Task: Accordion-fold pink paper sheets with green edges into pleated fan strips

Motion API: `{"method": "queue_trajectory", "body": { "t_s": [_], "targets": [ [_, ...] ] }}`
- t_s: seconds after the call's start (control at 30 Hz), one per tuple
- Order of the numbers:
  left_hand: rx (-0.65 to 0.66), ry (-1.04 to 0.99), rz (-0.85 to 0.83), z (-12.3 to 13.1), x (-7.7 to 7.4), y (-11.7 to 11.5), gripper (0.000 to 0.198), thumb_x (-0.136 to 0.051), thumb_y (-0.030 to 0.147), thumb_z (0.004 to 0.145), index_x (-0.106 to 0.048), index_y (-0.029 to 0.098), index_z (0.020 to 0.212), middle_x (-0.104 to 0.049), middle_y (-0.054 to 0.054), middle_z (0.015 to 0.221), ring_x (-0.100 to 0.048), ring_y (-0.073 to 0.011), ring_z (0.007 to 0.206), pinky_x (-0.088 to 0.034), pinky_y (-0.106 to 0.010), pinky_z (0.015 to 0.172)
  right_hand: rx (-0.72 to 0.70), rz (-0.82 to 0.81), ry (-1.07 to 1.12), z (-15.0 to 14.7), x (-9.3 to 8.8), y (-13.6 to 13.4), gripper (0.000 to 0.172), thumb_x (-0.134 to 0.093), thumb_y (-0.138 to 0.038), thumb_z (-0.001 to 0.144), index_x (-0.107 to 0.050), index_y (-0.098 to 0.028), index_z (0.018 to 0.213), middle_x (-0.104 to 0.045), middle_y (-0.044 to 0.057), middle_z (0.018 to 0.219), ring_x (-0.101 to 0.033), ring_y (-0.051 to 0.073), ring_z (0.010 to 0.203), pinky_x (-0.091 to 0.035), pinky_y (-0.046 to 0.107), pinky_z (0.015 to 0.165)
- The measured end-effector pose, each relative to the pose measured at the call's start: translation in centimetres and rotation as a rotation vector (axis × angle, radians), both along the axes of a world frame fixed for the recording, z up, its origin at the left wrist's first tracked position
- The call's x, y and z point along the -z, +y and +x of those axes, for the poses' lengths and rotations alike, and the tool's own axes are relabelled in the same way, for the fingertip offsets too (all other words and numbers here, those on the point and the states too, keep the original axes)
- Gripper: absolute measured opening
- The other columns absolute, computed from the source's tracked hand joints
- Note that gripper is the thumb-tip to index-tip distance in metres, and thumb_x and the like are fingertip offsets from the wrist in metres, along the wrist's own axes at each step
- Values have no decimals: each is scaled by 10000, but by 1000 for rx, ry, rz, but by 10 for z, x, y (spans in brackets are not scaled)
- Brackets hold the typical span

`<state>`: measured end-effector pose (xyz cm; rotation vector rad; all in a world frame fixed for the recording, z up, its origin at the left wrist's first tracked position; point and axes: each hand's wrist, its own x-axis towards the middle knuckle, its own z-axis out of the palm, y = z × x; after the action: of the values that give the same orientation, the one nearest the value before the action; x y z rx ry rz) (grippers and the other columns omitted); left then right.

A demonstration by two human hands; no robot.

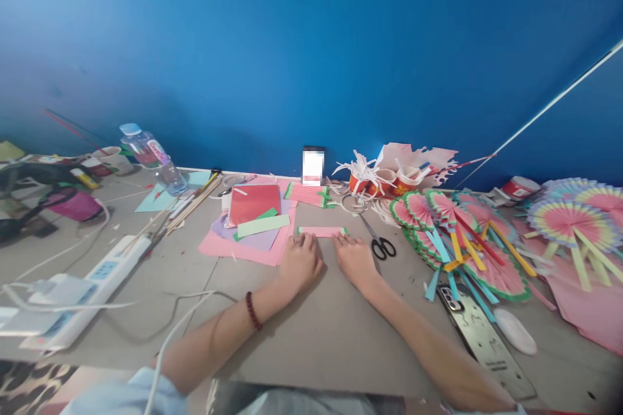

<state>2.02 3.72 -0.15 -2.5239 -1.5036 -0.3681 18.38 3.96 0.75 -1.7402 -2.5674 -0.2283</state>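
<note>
A narrow pink paper strip [322, 231] with green ends lies on the grey table in front of me. My left hand [300, 259] rests on its left end, fingers curled and pressed down on it. At the strip's right end, the fingertips of my right hand [354, 259] press on the paper, fingers close together. Just behind the strip is a stack of folded pink and green paper [307, 194]. Black-handled scissors [383, 247] lie right of my right hand. Red, pink and green paper sheets [256, 206] are piled to the left.
Paper fans [572, 220], a patterned phone [487, 343] and a white mouse [516, 331] lie at right. Red cups [379, 183] stand at the back beside a small lit screen [313, 166]. A bottle [156, 159] and a power strip [100, 285] with cables are at left.
</note>
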Motion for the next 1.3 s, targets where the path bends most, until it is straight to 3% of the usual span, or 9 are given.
{"method": "queue_trajectory", "body": {
  "t_s": [0.1,0.27,0.4,0.57,0.87,1.07,1.3],
  "targets": [
    [35,54,-29,-10,-3,12,220,-376,114,858,-591,140,895,-583,-103,884,-520,-219,748,-347,-393,705,-10,30,44,6,-2,4,300,-473,-129,854,-595,-130,1128,-659,132,1098,-614,198,985,-418,306,799],
    [126,17,41,-22,1,30,189,-443,64,857,-576,177,928,-581,-59,830,-533,-204,807,-331,-382,801,10,72,113,14,-3,12,194,-463,-196,901,-649,-177,956,-698,74,866,-613,170,822,-360,286,755],
    [151,-35,56,-29,9,39,151,-476,140,881,-577,194,980,-585,-55,907,-527,-197,881,-352,-341,756,5,93,227,17,1,15,176,-522,-227,885,-645,-204,1009,-680,61,978,-565,185,911,-364,295,795],
    [205,1,44,-31,11,44,180,-458,110,874,-580,179,987,-584,-68,908,-528,-201,881,-371,-352,759,1,118,351,20,10,19,180,-532,-251,883,-649,-205,1012,-649,62,1006,-535,186,944,-386,295,814],
    [165,-49,60,-29,4,42,181,-417,142,902,-582,192,957,-598,-63,915,-524,-199,889,-366,-352,816,17,154,341,19,11,20,178,-505,-213,896,-676,-219,944,-661,43,935,-540,179,897,-363,294,785],
    [261,-48,55,-32,7,48,188,-430,212,919,-617,194,905,-591,-35,810,-532,-165,784,-337,-342,830,50,186,374,27,9,22,172,-521,-206,891,-692,-216,879,-678,24,900,-537,174,878,-343,295,779],
    [230,-31,124,-33,7,46,199,-431,122,894,-615,192,858,-585,-31,780,-526,-163,752,-331,-344,864,13,224,346,29,8,25,161,-518,-199,893,-675,-194,855,-669,33,867,-525,173,870,-333,291,789]
  ]
}}
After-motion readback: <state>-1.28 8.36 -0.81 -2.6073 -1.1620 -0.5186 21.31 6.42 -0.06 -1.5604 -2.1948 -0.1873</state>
